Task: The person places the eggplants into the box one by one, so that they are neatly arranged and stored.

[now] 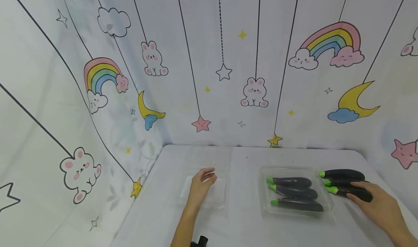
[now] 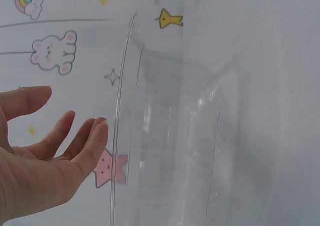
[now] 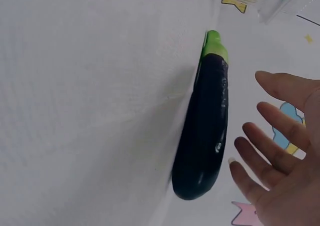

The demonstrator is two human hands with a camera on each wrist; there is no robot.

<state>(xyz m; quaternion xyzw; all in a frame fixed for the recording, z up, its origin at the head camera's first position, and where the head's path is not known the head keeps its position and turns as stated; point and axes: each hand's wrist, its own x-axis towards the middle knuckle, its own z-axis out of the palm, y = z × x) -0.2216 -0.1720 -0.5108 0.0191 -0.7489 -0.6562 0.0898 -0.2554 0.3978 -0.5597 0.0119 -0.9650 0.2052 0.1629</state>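
Note:
On the table's right side lie three dark eggplants with green stems: a far one (image 1: 344, 174), a middle one (image 1: 336, 183) and a near one (image 1: 342, 191). My right hand (image 1: 380, 205) hovers at the near one, fingers spread. In the right wrist view a gap shows between these fingers and an eggplant (image 3: 205, 121). A clear plastic container (image 1: 263, 209) to the left holds three more eggplants (image 1: 295, 192). My left hand (image 1: 200, 189), fingers loosely bent and holding nothing, is over another clear plastic container (image 1: 218, 199), seen closely in the left wrist view.
A white cloth covers the table (image 1: 245, 225). Behind and at the sides hangs a white curtain (image 1: 225, 105) printed with rabbits, stars and rainbows. A small black object (image 1: 202, 241) shows by the left wrist at the bottom edge.

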